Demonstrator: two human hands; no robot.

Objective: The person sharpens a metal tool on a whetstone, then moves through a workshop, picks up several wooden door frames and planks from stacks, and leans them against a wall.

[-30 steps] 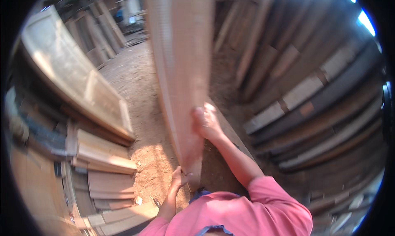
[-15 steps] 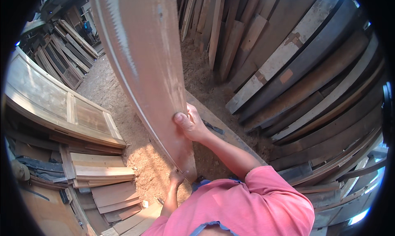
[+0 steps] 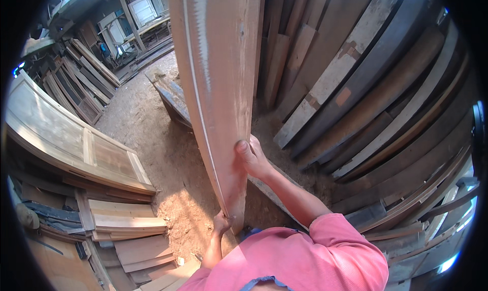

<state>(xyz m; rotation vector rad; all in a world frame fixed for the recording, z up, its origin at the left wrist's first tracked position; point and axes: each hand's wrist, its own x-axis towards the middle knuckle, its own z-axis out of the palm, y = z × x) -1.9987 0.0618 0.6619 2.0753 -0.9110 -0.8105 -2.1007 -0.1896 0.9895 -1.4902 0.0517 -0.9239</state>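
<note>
A long reddish-brown wooden plank point(image 3: 218, 88) stretches away from my body, with a pale streak and a light line along its left edge. My right hand point(image 3: 254, 156) is closed round the plank's right edge, its thumb pressed on the face and its fingers hidden behind. Lower down, near the plank's near end, my left hand point(image 3: 222, 222) grips the left edge; most of its fingers are hidden. Beneath the plank lies a long beam-like bench point(image 3: 175, 100), and its nearer part runs past under my right forearm.
Dark boards point(image 3: 366, 88) lean in a dense row along the right. At left lie a panelled wooden door point(image 3: 76, 123) and stacked light planks point(image 3: 124, 217). More boards point(image 3: 84, 75) lean at the far left. Sawdust covers the floor point(image 3: 147, 118).
The plank has swung to the right, and both hands have shifted right with it, still gripping. The bench's far end and the workshop's back area now show left of the plank.
</note>
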